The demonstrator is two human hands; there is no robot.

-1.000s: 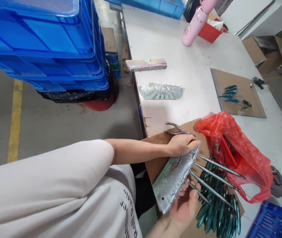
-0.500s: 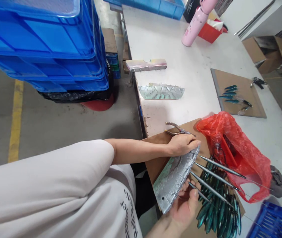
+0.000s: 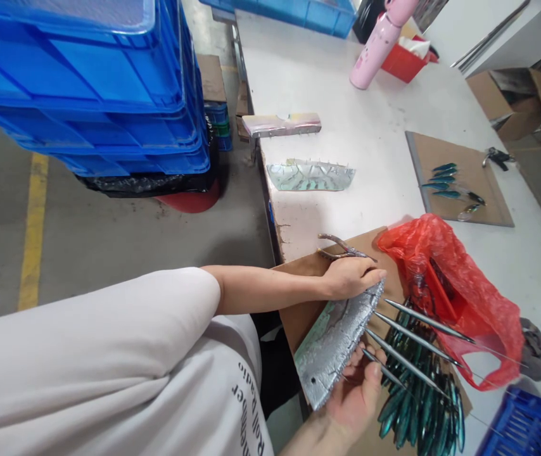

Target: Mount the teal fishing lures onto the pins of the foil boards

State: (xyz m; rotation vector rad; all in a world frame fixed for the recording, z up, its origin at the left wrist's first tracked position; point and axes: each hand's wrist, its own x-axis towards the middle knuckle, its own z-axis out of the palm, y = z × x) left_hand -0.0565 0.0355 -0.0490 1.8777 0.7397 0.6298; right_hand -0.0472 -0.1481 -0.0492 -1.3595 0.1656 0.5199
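Observation:
My left hand [image 3: 353, 278] is closed on the upper end of a silver-coated holder plate [image 3: 346, 345] with a rough edge. Several slim, pointed grey spindle-shaped pieces [image 3: 406, 361] stick out from that edge, and fine wires show at the tips of some. Under the plate's lower end, my right hand [image 3: 351, 396] has its thumb and fingers around the base of the lowest spindle-shaped piece [image 3: 384, 368]. Below the spindles lies a heap of shiny dark-teal, slender pieces [image 3: 422, 405] on brown cardboard [image 3: 370, 244]. Pliers [image 3: 339, 247] rest beside my left hand.
A red plastic bag [image 3: 460, 285] and a blue basket [image 3: 527, 421] are beyond the heap. Two similar holders [image 3: 311, 176] lie on the white table [image 3: 318, 69]. A board [image 3: 479, 183] bears several teal pieces. A pink bottle [image 3: 375, 54] stands farther back; blue crates [image 3: 85, 76] are stacked at left.

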